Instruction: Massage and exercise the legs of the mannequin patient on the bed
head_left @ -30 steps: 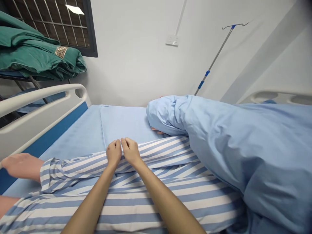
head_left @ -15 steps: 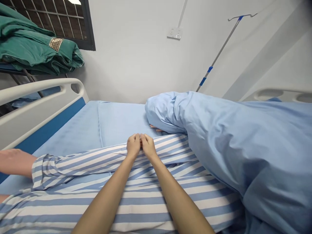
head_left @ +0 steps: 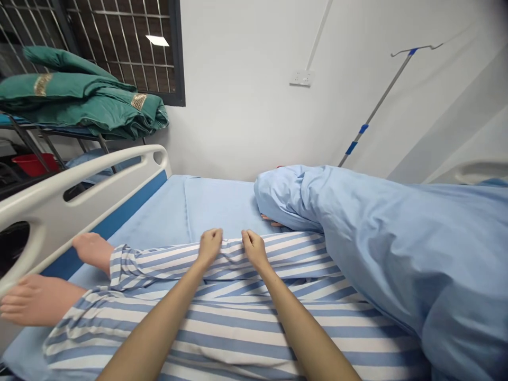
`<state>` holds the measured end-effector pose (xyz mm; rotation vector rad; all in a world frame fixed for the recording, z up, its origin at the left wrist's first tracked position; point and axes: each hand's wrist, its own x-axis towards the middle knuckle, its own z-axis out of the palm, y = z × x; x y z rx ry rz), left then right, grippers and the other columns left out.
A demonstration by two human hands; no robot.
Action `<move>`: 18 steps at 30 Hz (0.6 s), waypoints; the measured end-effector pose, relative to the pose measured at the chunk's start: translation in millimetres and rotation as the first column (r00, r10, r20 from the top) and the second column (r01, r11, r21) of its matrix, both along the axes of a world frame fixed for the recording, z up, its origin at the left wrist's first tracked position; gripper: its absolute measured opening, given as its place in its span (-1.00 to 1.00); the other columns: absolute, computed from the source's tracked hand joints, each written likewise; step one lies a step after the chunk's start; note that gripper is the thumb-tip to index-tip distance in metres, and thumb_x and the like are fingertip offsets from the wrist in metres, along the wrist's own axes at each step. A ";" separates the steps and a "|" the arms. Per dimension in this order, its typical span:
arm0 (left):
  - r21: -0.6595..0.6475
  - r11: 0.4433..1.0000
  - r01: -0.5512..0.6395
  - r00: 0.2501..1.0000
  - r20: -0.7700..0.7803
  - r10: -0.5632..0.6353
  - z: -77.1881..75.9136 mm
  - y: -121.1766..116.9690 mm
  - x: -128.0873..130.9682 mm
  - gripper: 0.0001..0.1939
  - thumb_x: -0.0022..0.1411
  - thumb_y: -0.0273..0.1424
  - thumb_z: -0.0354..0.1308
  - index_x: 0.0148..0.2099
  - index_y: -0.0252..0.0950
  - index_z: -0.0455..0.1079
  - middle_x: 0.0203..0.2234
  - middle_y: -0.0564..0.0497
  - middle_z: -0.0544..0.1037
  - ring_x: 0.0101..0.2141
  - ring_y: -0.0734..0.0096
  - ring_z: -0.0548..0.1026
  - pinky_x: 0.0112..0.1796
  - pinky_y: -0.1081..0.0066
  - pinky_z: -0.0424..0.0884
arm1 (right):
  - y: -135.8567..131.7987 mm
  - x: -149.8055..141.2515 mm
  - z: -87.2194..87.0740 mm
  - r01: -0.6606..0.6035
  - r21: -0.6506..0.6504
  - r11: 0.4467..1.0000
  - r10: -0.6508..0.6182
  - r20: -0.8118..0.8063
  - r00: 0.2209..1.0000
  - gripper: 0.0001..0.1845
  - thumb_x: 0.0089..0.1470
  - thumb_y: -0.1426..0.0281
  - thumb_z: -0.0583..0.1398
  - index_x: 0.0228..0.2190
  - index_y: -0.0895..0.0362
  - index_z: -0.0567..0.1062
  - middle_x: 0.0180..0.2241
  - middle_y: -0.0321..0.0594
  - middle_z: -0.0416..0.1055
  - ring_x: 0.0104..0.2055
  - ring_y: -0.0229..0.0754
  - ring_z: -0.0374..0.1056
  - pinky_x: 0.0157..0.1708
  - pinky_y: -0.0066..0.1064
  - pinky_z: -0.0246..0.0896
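Observation:
Striped blue and white trousers (head_left: 246, 323) cover the legs of a figure lying on the bed, seemingly a manikin. My left hand (head_left: 210, 246) is closed at the far trouser leg, its fingers curled on the cloth. A short gap to the right, my right hand (head_left: 254, 247) is likewise closed on the same leg. Between them the cloth looks drawn up in small folds; my fingertips are mostly hidden. The bare feet (head_left: 43, 300) stick out at the left. A light blue quilt (head_left: 377, 233) is folded back over the figure's upper part, some fingers showing beneath its edge.
The bed's end board (head_left: 99, 180) stands at the left, beyond the feet. Light blue sheet (head_left: 222, 203) shows behind the legs. An IV pole (head_left: 377, 103) rises near the wall at the right. Folded green bedding (head_left: 99, 108) lies on another bed below the barred window (head_left: 123, 42).
My hands were together on the far trouser leg and have moved apart sideways, both still closed. The view has shifted left and up, bringing both feet into sight.

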<state>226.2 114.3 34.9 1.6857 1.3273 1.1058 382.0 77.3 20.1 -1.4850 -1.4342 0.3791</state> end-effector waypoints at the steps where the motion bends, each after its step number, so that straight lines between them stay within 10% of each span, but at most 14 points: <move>1: 0.007 0.999 -0.043 0.999 -0.008 0.043 0.9 0.1 -27.2 -0.62 0.12 -0.23 -0.17 -0.66 -0.27 0.11 -0.76 0.15 0.16 -0.61 0.53 0.18 -0.50 0.49 0.06 | 0.5 -0.7 0.5 0.013 -0.003 1.000 -0.013 0.015 1.000 -0.58 0.12 0.19 -0.06 -0.68 0.12 0.08 -0.71 -0.42 0.00 -0.60 -0.33 -0.04 -0.55 -0.46 -0.19; 4: 0.020 0.965 -0.262 0.961 -0.085 0.263 -3.2 -0.1 -112.3 -0.64 0.12 -0.22 -0.16 -0.65 -0.27 0.08 -0.75 0.15 0.13 -0.60 0.53 0.16 -0.50 0.49 0.04 | 4.8 -14.0 6.7 0.050 -0.034 0.998 -0.049 0.042 0.998 -0.59 0.08 0.20 -0.03 -0.70 0.11 0.11 -0.72 -0.40 0.02 -0.60 -0.32 -0.04 -0.55 -0.44 -0.22; 8: 0.052 0.961 -0.273 0.933 -0.231 0.277 -19.1 -0.6 -180.2 -0.62 0.13 -0.18 -0.16 -0.64 -0.26 0.07 -0.75 0.16 0.12 -0.59 0.51 0.18 -0.50 0.49 0.04 | 13.6 -80.0 24.0 -0.141 -0.040 0.989 0.140 -0.019 0.990 -0.58 0.05 0.20 0.01 -0.71 0.13 0.12 -0.70 -0.41 0.01 -0.59 -0.35 -0.02 -0.55 -0.47 -0.16; 13: 0.036 0.970 -0.241 0.953 -0.178 0.244 -25.0 4.3 -185.0 -0.60 0.15 -0.15 -0.16 -0.62 -0.27 0.11 -0.74 0.15 0.16 -0.58 0.51 0.18 -0.50 0.49 0.07 | 25.5 -198.6 27.0 -0.477 0.033 0.878 0.478 -0.094 0.873 -0.57 0.10 0.16 -0.03 -0.66 0.15 0.21 -0.67 -0.41 0.06 -0.57 -0.38 0.02 -0.55 -0.52 -0.11; 18: 0.031 0.951 -0.308 0.951 0.035 0.307 -17.5 10.1 -176.0 -0.62 0.14 -0.17 -0.15 -0.62 -0.26 0.07 -0.73 0.16 0.16 -0.59 0.53 0.18 -0.50 0.50 0.11 | 41.4 -237.4 6.0 -0.445 -0.072 0.893 0.412 -0.271 0.870 -0.56 0.14 0.22 -0.12 -0.67 0.14 0.22 -0.71 -0.38 0.13 -0.59 -0.35 0.07 -0.56 -0.51 -0.04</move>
